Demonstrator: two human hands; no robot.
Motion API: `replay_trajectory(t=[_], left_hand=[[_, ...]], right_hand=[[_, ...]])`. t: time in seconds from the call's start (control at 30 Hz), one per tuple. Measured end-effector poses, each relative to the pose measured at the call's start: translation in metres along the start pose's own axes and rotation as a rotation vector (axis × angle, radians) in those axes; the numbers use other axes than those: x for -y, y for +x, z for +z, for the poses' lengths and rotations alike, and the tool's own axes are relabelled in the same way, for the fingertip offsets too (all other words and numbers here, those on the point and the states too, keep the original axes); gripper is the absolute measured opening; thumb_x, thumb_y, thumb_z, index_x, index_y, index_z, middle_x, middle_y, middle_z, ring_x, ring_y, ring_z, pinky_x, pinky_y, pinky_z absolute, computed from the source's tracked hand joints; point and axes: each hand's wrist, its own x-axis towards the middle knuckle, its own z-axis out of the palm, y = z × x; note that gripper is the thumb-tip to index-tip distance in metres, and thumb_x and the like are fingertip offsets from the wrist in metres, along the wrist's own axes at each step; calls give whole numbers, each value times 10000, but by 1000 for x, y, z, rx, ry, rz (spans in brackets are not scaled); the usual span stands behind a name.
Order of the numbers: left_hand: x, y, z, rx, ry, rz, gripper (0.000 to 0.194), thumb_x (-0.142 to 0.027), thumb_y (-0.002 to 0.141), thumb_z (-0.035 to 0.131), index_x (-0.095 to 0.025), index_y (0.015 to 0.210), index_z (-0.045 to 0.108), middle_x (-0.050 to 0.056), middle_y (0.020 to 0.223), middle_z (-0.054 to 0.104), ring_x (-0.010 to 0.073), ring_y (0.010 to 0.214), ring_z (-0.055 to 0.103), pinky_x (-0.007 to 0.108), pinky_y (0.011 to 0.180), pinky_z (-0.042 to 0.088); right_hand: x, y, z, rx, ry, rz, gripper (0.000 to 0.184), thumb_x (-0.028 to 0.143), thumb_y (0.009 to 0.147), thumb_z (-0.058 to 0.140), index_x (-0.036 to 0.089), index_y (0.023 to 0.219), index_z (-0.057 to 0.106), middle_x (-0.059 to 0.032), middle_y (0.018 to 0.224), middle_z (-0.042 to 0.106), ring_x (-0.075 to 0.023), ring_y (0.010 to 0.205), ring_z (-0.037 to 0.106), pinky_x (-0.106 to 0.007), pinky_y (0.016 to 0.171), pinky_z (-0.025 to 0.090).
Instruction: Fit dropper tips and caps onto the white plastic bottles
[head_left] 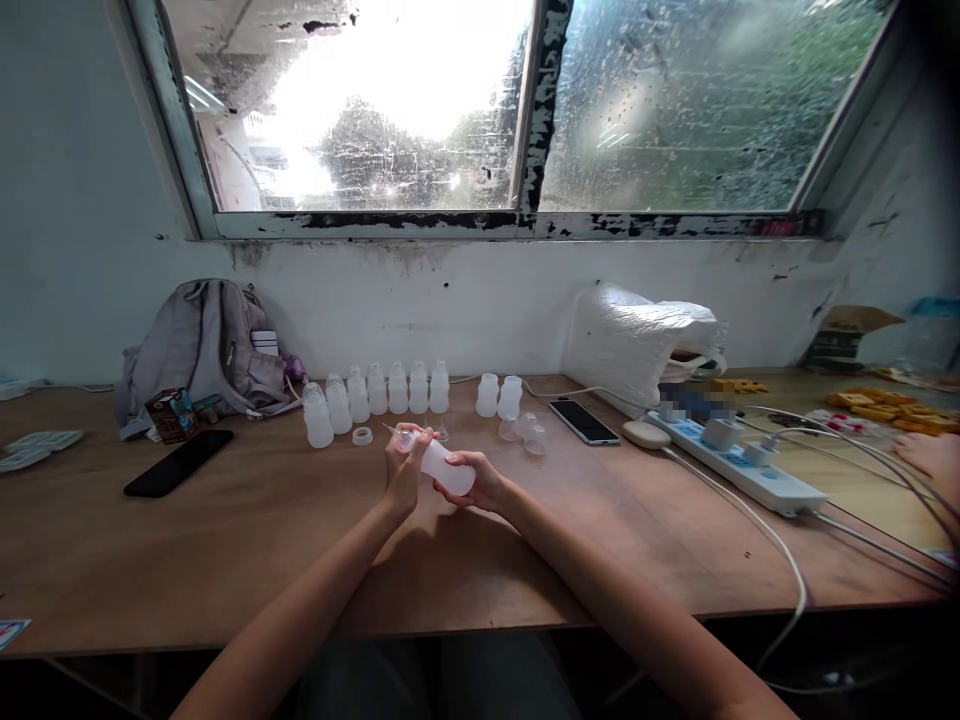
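My right hand [484, 482] grips the body of a small white plastic bottle [448, 467], tilted on its side above the wooden table [300, 530]. My left hand [405, 465] is closed around the bottle's neck end, where a clear cap or nozzle [403, 436] with a thin tip sticks out to the left. Behind the hands stands a row of several identical white bottles [377, 392], with two more bottles [498, 396] to the right. A loose white ring [362, 436] and clear caps [525, 430] lie near them.
A black phone [178, 463] lies at the left, another phone [583, 421] at the right. A grey backpack [206, 350], a small carton [171, 415], a white bag [637, 340] and a power strip [739, 465] with cables sit along the back. Another person's hand [930, 455] shows at far right.
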Motion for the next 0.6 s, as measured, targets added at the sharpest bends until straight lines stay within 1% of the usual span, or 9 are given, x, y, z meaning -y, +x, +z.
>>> replay_trajectory(t=[0.07,0.13,0.23,0.3,0.37,0.43,0.47,0.53,0.6], left_hand=[[3,5,-3,66,-2,-35,270,-350,685,583,-167,858,486,47,832,597,136,695,574,227,579,440],[9,11,-7,96,-37,-93,398,-376,666,608,-186,981,455,70,941,581,150,752,575,247,614,453],[22,17,-13,116,-77,-210,541,-406,631,640,-193,1078,422,92,997,564,178,843,563,277,684,457],[28,20,-16,144,-82,-256,536,-400,620,652,-189,1067,445,88,971,573,184,854,560,281,703,454],[31,22,-18,151,-73,-233,509,-366,603,672,-190,1039,477,68,939,579,172,836,561,268,713,449],[31,23,-21,140,-48,-176,499,-326,587,689,-196,1028,497,45,913,579,152,817,558,246,718,441],[30,24,-22,135,-32,-152,509,-310,582,692,-203,1038,496,36,903,577,142,807,555,238,714,438],[29,26,-25,139,3,-128,555,-286,576,697,-219,1079,472,29,897,571,133,792,550,230,699,436],[30,28,-27,143,38,-121,605,-268,564,707,-226,1109,448,34,912,568,136,795,546,231,688,435]], right_hand=[[3,-1,1,-78,-37,-35,380,466,720,388,113,831,476,-39,561,526,-76,351,393,-184,306,230],[5,0,2,-233,-112,-135,409,508,750,373,137,893,470,-42,627,547,-96,419,448,-194,347,305],[4,4,1,-449,-314,-327,417,518,755,402,177,980,483,-53,844,574,-132,654,531,-223,508,418],[2,7,0,-440,-441,-365,452,529,775,357,184,1029,500,-55,942,567,-148,787,529,-250,627,433],[-1,8,-4,-371,-574,-349,496,527,807,266,180,1058,516,-64,945,573,-164,829,527,-293,697,422],[-1,9,-11,-438,-815,-406,463,484,820,268,183,1032,548,-77,954,567,-189,885,508,-341,770,390],[0,8,-16,-542,-979,-465,408,445,814,313,189,1011,562,-85,989,551,-206,938,479,-363,817,356],[4,5,-30,-849,-1311,-568,307,344,773,418,195,998,566,-105,1094,487,-245,1049,385,-402,892,263],[11,-1,-46,-1126,-1511,-537,321,251,746,430,175,1044,523,-127,1170,418,-271,1102,320,-433,902,210]])
